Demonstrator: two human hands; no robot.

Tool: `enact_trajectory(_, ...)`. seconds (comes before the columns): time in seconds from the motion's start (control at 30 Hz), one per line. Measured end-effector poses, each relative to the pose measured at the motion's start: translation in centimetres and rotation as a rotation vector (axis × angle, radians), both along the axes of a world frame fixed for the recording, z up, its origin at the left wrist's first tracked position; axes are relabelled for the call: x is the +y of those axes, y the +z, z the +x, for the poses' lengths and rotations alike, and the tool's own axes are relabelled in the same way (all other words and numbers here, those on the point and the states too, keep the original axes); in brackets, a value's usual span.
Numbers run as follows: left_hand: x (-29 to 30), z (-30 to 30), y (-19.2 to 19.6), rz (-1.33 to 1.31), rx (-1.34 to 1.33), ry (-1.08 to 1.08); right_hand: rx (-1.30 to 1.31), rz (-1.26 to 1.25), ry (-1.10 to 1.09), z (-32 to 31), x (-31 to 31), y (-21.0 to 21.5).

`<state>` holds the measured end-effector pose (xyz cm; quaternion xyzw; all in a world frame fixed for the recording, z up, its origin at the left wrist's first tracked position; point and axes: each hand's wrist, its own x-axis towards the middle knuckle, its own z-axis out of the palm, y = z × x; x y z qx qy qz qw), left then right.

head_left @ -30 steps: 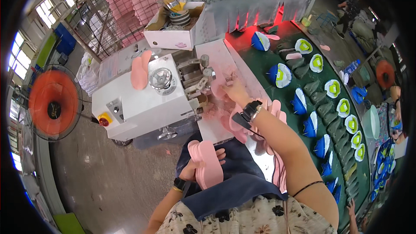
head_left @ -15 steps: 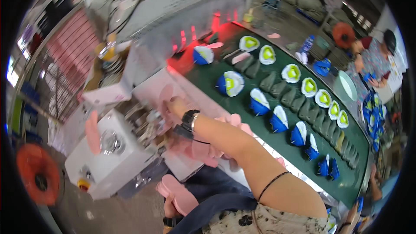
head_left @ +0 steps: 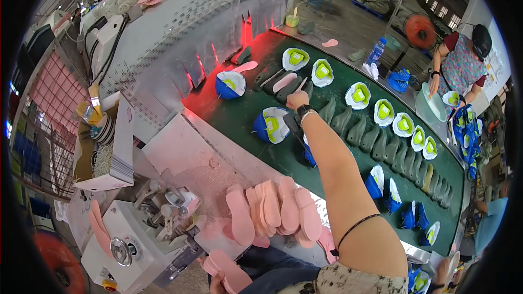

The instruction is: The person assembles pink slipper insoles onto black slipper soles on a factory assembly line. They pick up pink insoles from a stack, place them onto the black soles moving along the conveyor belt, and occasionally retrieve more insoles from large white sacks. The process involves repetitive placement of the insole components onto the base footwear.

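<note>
My right hand reaches out over the green conveyor belt, its fingers closed on a dark green shoe last. Beside it, another last carries a pink insole. At the lower edge, my left hand grips a small stack of pink insoles, partly cut off by the frame. A pile of loose pink insoles lies on the worktable near my body. Blue-and-white shoe uppers with yellow-green linings stand on the belt on both sides of the row of lasts.
A white machine with a handwheel stands at the left, an insole lying on it. Behind it is a cardboard box with brushes and string. Red light glows from the metal housing at the belt's far end. Across the belt, a person handles uppers beside a basin.
My right hand has moved from above the worktable by the machine, out to the lasts on the belt. My left hand still holds insoles. The head view has shifted.
</note>
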<state>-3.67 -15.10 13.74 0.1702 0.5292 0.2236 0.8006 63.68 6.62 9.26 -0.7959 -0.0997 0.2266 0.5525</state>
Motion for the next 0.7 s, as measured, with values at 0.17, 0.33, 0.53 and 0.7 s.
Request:
enact_trajectory(0.17,0.8,2.3,1.5,0.159,-0.01,0.049,-0.19,0.557,0.469,-14.4,2.1,3.7)
enact_trajectory(0.33,4.3,2.4,0.6,0.7,0.166,-0.398,-0.226,0.197,1.309,-37.8,-17.7,15.9)
enact_trajectory(0.53,3.3,5.4,7.7,0.416,-0.208,-0.01,0.006,0.066,1.184,-44.2,-24.1,14.3)
enact_trajectory(0.7,1.4,3.3,7.2,0.388,-0.181,-0.022,0.331,0.04,1.18,-44.6,-25.3,13.0)
